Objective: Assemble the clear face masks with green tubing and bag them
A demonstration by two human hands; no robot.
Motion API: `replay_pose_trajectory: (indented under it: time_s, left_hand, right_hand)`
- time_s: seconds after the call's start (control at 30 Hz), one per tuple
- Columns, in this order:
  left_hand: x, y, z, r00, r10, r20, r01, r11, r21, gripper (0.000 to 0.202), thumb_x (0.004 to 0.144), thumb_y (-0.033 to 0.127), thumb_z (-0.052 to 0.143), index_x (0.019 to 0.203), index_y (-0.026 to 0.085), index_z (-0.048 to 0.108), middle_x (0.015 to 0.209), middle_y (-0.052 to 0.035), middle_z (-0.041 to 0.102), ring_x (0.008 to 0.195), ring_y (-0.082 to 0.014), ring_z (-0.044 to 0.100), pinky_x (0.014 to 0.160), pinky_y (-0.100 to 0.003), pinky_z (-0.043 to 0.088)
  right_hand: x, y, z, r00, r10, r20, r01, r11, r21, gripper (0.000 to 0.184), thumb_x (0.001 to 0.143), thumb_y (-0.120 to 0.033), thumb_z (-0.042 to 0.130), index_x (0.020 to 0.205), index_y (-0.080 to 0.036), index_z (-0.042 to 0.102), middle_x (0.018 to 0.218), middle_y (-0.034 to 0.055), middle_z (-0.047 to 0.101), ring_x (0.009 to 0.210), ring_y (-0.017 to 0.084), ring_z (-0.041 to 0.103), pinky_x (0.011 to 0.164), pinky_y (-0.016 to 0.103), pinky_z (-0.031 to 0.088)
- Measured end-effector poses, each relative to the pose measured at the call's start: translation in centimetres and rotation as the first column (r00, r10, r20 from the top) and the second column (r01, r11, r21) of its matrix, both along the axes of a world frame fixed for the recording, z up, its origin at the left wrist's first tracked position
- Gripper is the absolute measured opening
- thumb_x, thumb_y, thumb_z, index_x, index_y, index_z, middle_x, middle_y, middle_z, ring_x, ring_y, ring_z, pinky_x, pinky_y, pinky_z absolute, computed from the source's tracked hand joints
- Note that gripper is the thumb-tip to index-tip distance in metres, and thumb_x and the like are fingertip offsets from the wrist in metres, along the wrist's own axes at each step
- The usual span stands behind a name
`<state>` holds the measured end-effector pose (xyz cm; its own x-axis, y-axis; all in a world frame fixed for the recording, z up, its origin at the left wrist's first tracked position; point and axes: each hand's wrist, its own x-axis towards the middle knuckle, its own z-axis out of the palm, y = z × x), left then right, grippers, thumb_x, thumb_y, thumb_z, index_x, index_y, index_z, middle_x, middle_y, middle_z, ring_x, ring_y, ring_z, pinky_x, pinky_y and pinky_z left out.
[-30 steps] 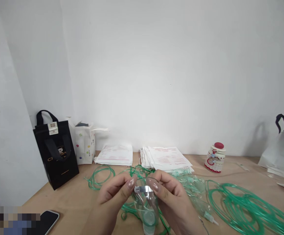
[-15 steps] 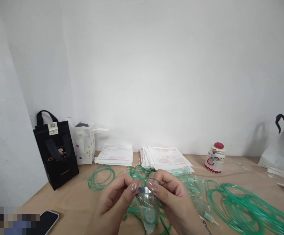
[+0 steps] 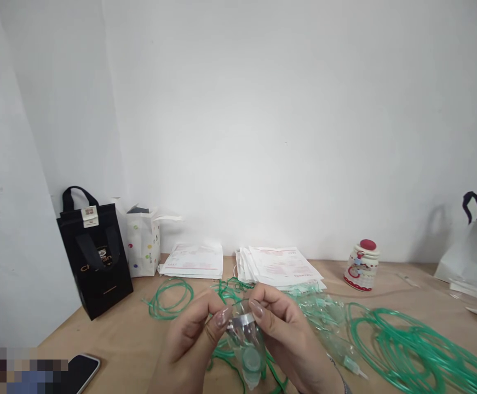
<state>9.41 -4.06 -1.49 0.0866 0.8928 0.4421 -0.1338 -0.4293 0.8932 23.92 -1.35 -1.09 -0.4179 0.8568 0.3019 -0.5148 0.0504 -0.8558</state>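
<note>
Between my hands is a clear oxygen mask [image 3: 244,342] with a flat silver nose strip [image 3: 241,320] across its upper part. My left hand [image 3: 195,339] pinches the mask's left edge beside the strip, thumb toward me. On the right edge, my right hand [image 3: 289,336] grips it the same way, its thumb at the strip's end. A round pale green port shows low on the mask. Green elastic cord and tubing [image 3: 228,350] lie on the table behind and below it, partly hidden by my hands.
More clear masks [image 3: 328,317] and coiled green tubing [image 3: 411,345] lie to the right. White printed packets [image 3: 279,265] are stacked by the wall. A black bag [image 3: 98,262], a dotted white bag [image 3: 143,243] and a phone [image 3: 82,372] are left; a red-lidded jar [image 3: 361,265] stands right.
The mask's silver strip now tilts, its right end higher, and the mask's face shows more. My hands have shifted slightly and still hold both edges.
</note>
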Motion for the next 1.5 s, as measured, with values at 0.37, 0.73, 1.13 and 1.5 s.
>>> replay_pose_trajectory:
  time_s: [0.37, 0.73, 1.13, 1.5]
  left_hand:
    - [-0.2, 0.3, 0.7, 0.974, -0.107, 0.198, 0.146, 0.97, -0.193, 0.028, 0.07, 0.039, 0.066, 0.055, 0.018, 0.055, 0.058, 0.0023, 0.046, 0.061, -0.0134, 0.04, 0.059, -0.024, 0.034]
    - [-0.1, 0.5, 0.6, 0.98, -0.035, 0.195, 0.081, 0.97, -0.231, 0.021, 0.07, 0.039, 0.067, 0.065, 0.019, 0.065, 0.067, 0.0002, 0.057, 0.072, -0.0166, 0.049, 0.071, -0.026, 0.039]
    - [0.8, 0.9, 0.2, 0.96, -0.137, 0.243, 0.188, 0.961, -0.202, 0.03, 0.07, 0.04, 0.066, 0.056, 0.017, 0.054, 0.057, 0.0028, 0.044, 0.059, -0.0124, 0.036, 0.057, -0.024, 0.031]
    - [-0.2, 0.8, 1.0, 0.982, -0.177, 0.062, 0.187, 0.954, -0.233, 0.017, 0.074, 0.033, 0.063, 0.065, 0.019, 0.064, 0.066, 0.0004, 0.057, 0.068, -0.0145, 0.048, 0.063, -0.023, 0.039]
  right_hand:
    - [-0.5, -0.6, -0.1, 0.993, 0.03, -0.116, -0.043, 0.992, -0.115, 0.025, 0.068, -0.03, 0.072, 0.061, -0.015, 0.053, 0.056, -0.0026, 0.049, 0.053, 0.008, 0.039, 0.052, 0.021, 0.029]
    - [-0.3, -0.4, 0.1, 0.996, -0.022, -0.081, 0.015, 0.996, -0.09, 0.024, 0.068, -0.03, 0.071, 0.061, -0.014, 0.055, 0.053, -0.0031, 0.049, 0.05, 0.007, 0.039, 0.049, 0.02, 0.029]
    - [-0.2, -0.6, -0.3, 0.983, -0.004, -0.186, -0.019, 0.992, -0.123, 0.026, 0.059, -0.031, 0.077, 0.053, -0.016, 0.056, 0.051, -0.0029, 0.049, 0.05, 0.009, 0.038, 0.049, 0.022, 0.029]
    - [-0.3, -0.8, 0.7, 0.994, -0.101, 0.052, 0.107, 0.986, -0.125, 0.026, 0.064, -0.038, 0.073, 0.061, -0.015, 0.063, 0.056, -0.0012, 0.057, 0.053, 0.009, 0.046, 0.052, 0.02, 0.034]
